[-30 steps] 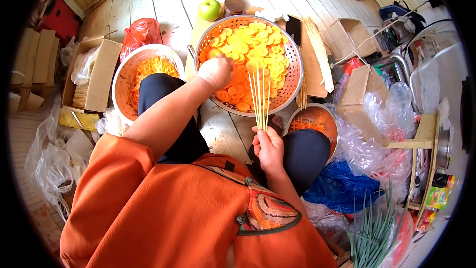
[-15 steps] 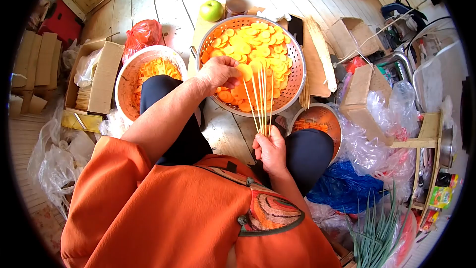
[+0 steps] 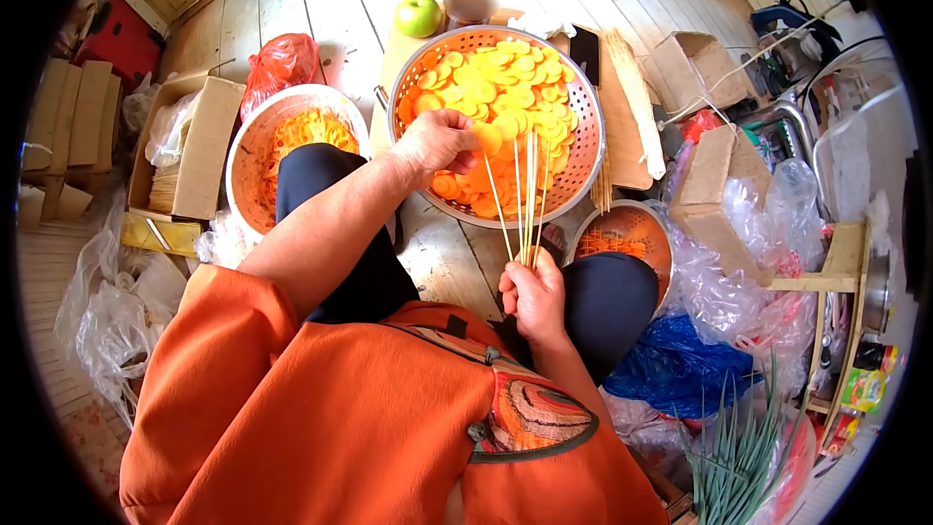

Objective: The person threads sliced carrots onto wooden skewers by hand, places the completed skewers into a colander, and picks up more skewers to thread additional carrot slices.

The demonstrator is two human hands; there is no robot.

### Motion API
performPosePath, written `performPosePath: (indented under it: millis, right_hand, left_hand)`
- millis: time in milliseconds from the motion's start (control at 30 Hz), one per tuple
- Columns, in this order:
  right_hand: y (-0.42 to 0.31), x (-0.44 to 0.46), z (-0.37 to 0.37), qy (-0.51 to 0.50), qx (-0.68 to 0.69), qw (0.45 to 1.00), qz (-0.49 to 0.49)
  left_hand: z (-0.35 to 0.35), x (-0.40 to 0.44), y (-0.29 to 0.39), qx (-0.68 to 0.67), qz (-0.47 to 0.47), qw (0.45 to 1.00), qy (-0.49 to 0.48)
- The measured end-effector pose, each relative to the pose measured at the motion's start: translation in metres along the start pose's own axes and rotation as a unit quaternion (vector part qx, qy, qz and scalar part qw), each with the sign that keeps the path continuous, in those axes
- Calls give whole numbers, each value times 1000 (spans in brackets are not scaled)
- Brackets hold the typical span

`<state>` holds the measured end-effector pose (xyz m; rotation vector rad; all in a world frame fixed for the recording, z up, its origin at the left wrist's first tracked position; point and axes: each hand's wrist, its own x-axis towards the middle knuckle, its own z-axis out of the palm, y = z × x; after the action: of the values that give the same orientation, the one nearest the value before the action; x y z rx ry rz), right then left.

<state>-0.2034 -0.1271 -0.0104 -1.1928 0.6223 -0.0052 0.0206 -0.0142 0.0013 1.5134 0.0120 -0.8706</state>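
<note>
My left hand point(image 3: 439, 148) pinches a round carrot slice point(image 3: 489, 140) over the near left part of a big perforated metal colander point(image 3: 589, 126). Many carrot slices point(image 3: 520, 87) fill that colander. Lower and to the right, my right hand point(image 3: 535, 298) grips several thin bamboo skewers point(image 3: 529, 196) by their lower ends. They fan upward, and the leftmost one points toward the slice. Whether its tip touches the slice I cannot tell.
A bucket of carrot strips point(image 3: 238, 170) stands left, beside a cardboard box point(image 3: 209, 151). Right of my knee is a smaller colander point(image 3: 659, 243). A green apple point(image 3: 417, 16), a phone point(image 3: 584, 53), plastic bags point(image 3: 714, 301) and green onions point(image 3: 734, 462) surround the work area.
The skewers have shifted in my right hand: the leftmost now stands further apart, the others closer together. The view has moved slightly. My left hand still holds the carrot slice.
</note>
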Motion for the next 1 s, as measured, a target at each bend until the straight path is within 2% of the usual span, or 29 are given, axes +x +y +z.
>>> performPosePath:
  millis: [100, 367, 467, 600, 633, 700, 800, 833, 867, 933, 1000]
  right_hand:
    - [1, 0, 0, -1, 5, 1000, 2]
    - [-2, -4, -1, 4, 59, 998, 6]
    - [-5, -6, 0, 7, 66, 998, 13]
    - [-2, -1, 2, 15, 69, 997, 5]
    - [-1, 0, 2, 15, 84, 996, 8]
    - [2, 3, -3, 1, 92, 996, 8]
    - [2, 2, 0, 15, 93, 995, 11]
    - [1, 3, -1, 18, 96, 995, 7]
    - [-2, 5, -1, 21, 99, 995, 3]
    - [-4, 7, -3, 40, 96, 995, -5]
    - [-2, 7, -4, 41, 95, 994, -14]
  left_hand:
    - [2, 1, -2, -5, 4, 1000, 0]
    - [12, -15, -3, 142, 98, 985, -6]
    - [17, -27, -2, 140, 90, 986, -21]
    - [28, -39, -28, 112, -1, 974, -199]
    - [33, -47, -34, 113, -2, 973, -200]
    - [41, -61, -43, 157, 61, 950, -265]
    - [38, -55, -42, 189, 91, 941, -264]
    - [35, -47, -46, 157, 115, 940, -280]
    - [34, -53, -24, 225, 127, 933, -250]
    - [27, -37, -14, 230, 71, 959, -146]
    - [16, -17, -6, 288, 127, 949, -28]
